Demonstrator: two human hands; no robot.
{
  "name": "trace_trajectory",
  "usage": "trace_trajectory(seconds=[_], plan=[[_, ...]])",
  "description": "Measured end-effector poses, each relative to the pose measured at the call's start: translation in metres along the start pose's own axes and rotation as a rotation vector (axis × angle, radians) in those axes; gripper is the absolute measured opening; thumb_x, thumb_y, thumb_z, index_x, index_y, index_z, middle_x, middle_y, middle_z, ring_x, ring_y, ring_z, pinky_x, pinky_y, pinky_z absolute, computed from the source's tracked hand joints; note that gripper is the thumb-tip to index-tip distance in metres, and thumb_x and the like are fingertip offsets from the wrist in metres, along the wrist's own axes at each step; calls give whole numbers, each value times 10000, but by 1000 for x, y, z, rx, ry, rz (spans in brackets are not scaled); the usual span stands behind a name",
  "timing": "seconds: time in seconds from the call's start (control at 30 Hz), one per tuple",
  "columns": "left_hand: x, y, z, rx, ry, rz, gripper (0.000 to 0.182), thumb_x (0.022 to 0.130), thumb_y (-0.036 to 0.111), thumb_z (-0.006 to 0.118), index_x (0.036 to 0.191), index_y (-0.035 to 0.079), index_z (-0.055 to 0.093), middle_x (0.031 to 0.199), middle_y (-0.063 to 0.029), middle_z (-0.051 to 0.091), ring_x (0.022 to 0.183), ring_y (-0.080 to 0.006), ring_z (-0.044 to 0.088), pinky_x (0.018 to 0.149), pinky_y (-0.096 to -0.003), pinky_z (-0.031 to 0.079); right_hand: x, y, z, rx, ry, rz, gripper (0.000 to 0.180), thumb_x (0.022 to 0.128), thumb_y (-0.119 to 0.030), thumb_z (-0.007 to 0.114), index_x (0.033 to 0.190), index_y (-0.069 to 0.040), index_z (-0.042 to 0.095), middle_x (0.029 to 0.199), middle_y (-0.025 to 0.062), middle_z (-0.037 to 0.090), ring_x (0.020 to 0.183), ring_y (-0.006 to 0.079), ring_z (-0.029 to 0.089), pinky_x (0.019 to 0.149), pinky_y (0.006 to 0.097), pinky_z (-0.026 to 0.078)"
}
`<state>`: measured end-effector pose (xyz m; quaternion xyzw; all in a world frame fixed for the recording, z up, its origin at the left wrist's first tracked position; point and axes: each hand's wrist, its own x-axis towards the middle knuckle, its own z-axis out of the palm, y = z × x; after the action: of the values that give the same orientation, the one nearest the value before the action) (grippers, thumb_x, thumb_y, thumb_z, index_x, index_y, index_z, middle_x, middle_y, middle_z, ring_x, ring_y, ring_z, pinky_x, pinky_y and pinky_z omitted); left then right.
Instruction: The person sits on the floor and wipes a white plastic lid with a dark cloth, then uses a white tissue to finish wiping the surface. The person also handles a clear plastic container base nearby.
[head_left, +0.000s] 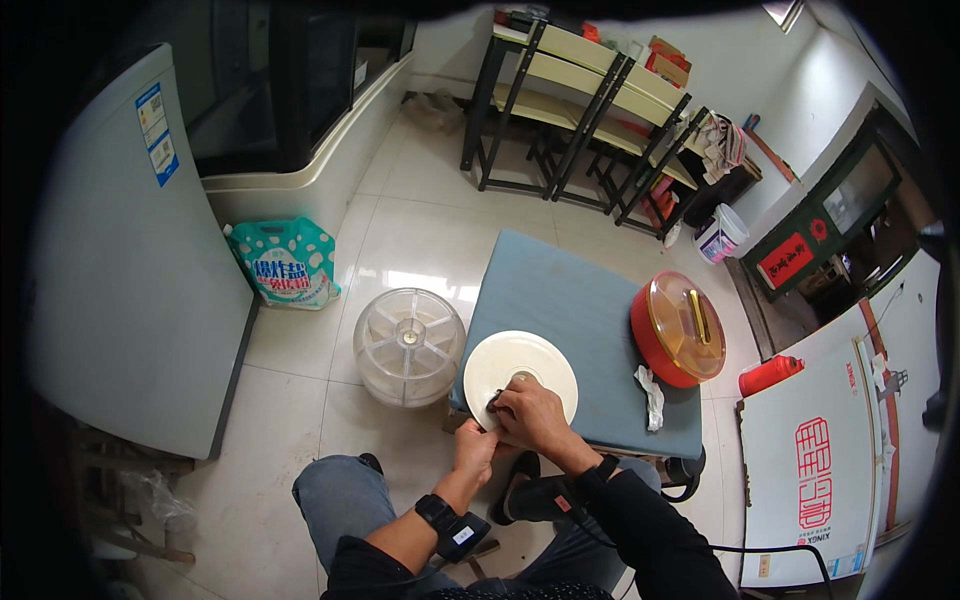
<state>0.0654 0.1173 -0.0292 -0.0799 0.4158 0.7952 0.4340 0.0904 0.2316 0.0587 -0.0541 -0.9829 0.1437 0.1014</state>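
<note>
A round cream-white plastic disc (487, 367) with a raised ring at its centre rests tilted over the near left edge of a stool-like table with a blue-grey cover (555, 300). My left hand (474, 450) grips the disc's near rim. Over the disc, my right hand (536, 416) is bent down with its fingertips pinched around a small dark object (493, 401). Most of that object is hidden by the fingers, so its kind is unclear. Left of the table, a clear round plastic container (409, 349) with wedge-shaped compartments stands on the tiled floor.
On the table's right side are a red compartment box (660, 345) with a transparent lid and a crumpled white tissue (651, 397). A teal bag (289, 262) leans by the grey refrigerator (142, 262). Chairs (574, 112) line the back; a white chest freezer (810, 465) stands right.
</note>
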Motion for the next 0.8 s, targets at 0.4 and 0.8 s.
trace_trajectory(seconds=[0.4,0.8], plan=[[-10,-1,11,33,-15,60,159,933,44,638,1088,22,609,1018,-82,689,854,-188,689,687,-346,614,73,47,26,-247,159,241,87,804,-171,667,831,-122,734,895,67,649,919,281,622,779,417,527],[8,3,-3,-89,-11,-8,169,923,29,621,1087,66,635,1007,-73,694,847,-207,698,655,-367,605,46,25,5,32,50,64,103,782,-153,666,831,-178,753,896,36,657,887,289,614,745,403,530]])
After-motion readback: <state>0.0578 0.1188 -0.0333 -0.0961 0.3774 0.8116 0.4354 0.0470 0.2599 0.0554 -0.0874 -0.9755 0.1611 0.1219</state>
